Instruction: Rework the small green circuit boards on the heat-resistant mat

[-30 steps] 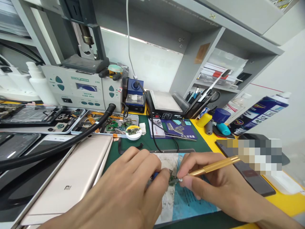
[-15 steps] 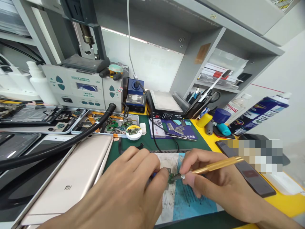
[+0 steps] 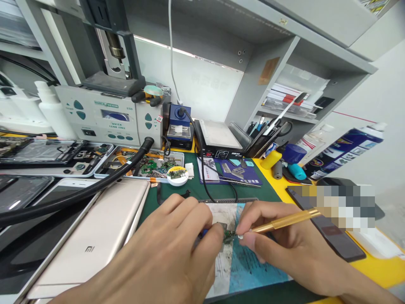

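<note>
While the left hand (image 3: 164,257) pinches a small green circuit board (image 3: 228,234) over the work mat (image 3: 253,266), the right hand (image 3: 284,245), fingers closed on a brass-handled tool (image 3: 284,220), lies at 3 o'clock of it, tool axis approx 9-to-3, tip touching the board.

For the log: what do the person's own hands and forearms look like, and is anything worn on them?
Both are bare: the left hand and right hand show no gloves, rings, watch or wrist strap. No sleeve reaches the visible forearms. Fingernails are short and unpainted.
</note>
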`<state>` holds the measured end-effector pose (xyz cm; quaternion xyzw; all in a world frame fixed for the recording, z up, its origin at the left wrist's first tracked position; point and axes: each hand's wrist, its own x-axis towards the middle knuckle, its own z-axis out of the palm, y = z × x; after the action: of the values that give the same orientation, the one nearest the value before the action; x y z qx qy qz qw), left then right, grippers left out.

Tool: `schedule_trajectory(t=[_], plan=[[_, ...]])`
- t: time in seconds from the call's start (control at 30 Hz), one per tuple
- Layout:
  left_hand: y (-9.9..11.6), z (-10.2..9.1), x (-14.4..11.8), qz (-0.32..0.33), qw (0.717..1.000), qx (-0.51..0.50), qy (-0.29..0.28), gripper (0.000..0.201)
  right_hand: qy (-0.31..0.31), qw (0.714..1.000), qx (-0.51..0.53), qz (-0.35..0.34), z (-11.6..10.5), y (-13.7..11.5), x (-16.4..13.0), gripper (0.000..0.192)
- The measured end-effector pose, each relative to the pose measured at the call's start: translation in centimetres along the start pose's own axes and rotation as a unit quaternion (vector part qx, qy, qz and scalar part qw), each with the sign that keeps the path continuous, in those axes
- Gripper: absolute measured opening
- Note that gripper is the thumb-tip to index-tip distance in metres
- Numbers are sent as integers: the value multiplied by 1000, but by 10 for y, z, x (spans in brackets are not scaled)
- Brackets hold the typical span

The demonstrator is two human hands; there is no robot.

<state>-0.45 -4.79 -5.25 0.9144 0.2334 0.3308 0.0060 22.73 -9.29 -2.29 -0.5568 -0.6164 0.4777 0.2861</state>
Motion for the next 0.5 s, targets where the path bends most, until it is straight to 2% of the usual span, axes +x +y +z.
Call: schedule_trajectory(t=[0.27,0.5], plan=[[-2,1,2,6,1000,-6,10,9,4,1000,2,0,0,1,0,24],[0,-2,0,-8,1000,2,-9,13,9,1000,10,1,-1,-4,2,24]])
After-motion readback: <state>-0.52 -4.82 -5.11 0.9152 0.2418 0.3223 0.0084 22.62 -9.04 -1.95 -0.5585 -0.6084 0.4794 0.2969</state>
